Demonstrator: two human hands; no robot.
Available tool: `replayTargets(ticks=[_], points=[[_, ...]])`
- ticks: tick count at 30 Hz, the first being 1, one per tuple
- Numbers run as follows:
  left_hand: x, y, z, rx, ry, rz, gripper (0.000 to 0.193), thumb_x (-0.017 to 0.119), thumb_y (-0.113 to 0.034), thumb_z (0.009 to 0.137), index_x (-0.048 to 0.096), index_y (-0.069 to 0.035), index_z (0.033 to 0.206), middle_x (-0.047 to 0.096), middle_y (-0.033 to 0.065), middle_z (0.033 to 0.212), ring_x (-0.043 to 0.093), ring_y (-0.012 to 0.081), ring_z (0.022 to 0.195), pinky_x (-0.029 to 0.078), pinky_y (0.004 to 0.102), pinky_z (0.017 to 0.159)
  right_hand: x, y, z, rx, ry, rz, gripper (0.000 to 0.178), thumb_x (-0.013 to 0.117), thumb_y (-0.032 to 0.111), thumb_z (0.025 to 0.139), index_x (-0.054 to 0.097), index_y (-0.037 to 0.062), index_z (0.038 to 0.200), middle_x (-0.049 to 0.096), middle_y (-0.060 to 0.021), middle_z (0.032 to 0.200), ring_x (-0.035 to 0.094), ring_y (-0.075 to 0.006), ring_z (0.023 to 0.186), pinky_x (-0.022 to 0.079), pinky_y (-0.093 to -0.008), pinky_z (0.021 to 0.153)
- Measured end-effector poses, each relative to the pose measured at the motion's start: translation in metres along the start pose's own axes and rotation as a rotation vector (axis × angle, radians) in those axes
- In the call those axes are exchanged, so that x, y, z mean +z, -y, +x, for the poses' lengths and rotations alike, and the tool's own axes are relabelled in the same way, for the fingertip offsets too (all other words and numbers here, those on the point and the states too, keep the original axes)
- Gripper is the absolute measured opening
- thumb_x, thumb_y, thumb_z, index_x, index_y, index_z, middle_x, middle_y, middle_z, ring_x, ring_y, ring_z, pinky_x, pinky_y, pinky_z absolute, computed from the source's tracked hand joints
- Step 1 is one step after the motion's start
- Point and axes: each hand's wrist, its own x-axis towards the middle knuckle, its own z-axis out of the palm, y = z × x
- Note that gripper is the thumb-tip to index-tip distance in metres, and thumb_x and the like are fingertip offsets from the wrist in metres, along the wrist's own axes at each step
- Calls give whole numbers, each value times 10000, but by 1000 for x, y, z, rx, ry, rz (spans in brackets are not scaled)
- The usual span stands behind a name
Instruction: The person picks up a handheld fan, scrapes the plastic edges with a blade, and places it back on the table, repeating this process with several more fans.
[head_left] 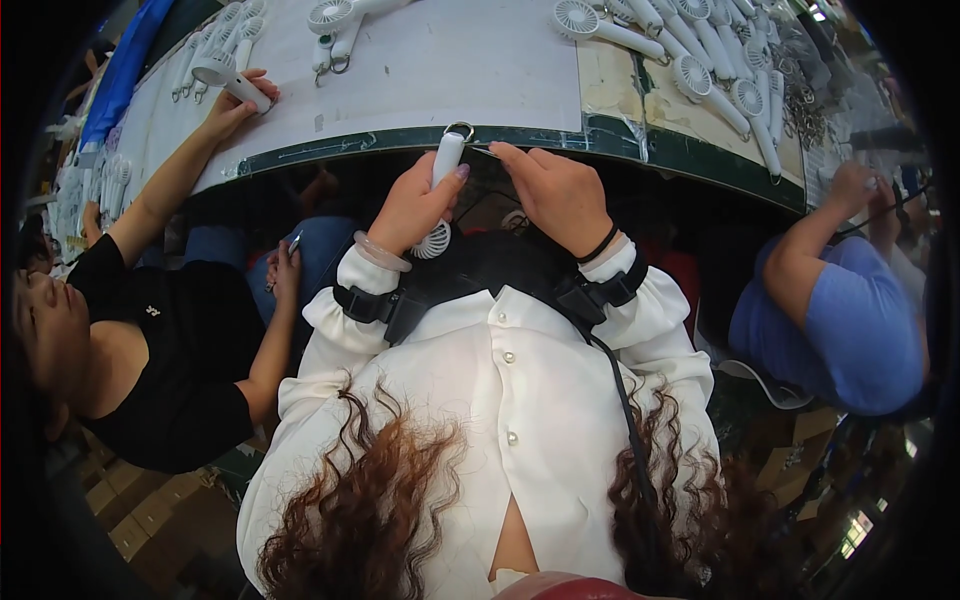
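Observation:
My left hand [415, 203] is closed round a small white handheld fan [448, 158], just in front of the table edge. The fan is upside down: its round grille hangs below my fingers and the handle end points up. A metal key ring [459, 131] sits at that handle end. Close beside it on the right, my right hand [553, 195] pinches a thin metal piece [483, 148] that reaches toward the ring. Most of that piece is hidden by my fingers, so its kind does not show.
A white-covered table [450, 70] with a dark green edge spans the front. Many white fans [700, 40] are heaped at the far right, beside loose metal rings [800, 90]. At left, a person in black holds another fan [228, 82]; a person in blue [835, 310] works at right.

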Motion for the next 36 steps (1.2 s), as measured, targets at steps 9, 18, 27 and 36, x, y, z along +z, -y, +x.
replayTargets(ticks=[9, 18, 27, 36], points=[[0, 1, 0, 14, -27, 63, 308, 552, -305, 924, 505, -12, 1007, 533, 23, 696, 511, 95, 569, 436, 248, 536, 3, -5, -1, -1, 35, 36, 270, 592, 123, 830, 607, 178, 1094, 532, -25, 645, 576, -195, 554, 448, -315, 464], [-2, 2, 1, 15, -10, 52, 304, 548, -316, 925, 505, -22, 990, 531, 22, 690, 508, 95, 564, 424, 242, 529, -1, -4, -2, -4, 68, -23, 358, 614, 64, 798, 593, 173, 1139, 534, -41, 671, 580, -220, 576, 451, -323, 480], [-3, 1, 3, -38, 107, -146, 250, 508, -304, 949, 488, -57, 924, 496, 1, 666, 475, 85, 552, 395, 236, 525, -13, 0, -1, 4, 70, -77, 366, 621, 70, 789, 601, 183, 1137, 525, -41, 653, 574, -217, 556, 450, -321, 475], [-4, -1, 3, -41, 106, -120, 257, 494, -314, 954, 480, -59, 924, 492, -1, 668, 474, 87, 557, 393, 236, 543, -9, -1, 1, 54, 4, 58, 276, 620, 90, 822, 614, 151, 1092, 584, -51, 678, 593, -236, 569, 460, -322, 488]])
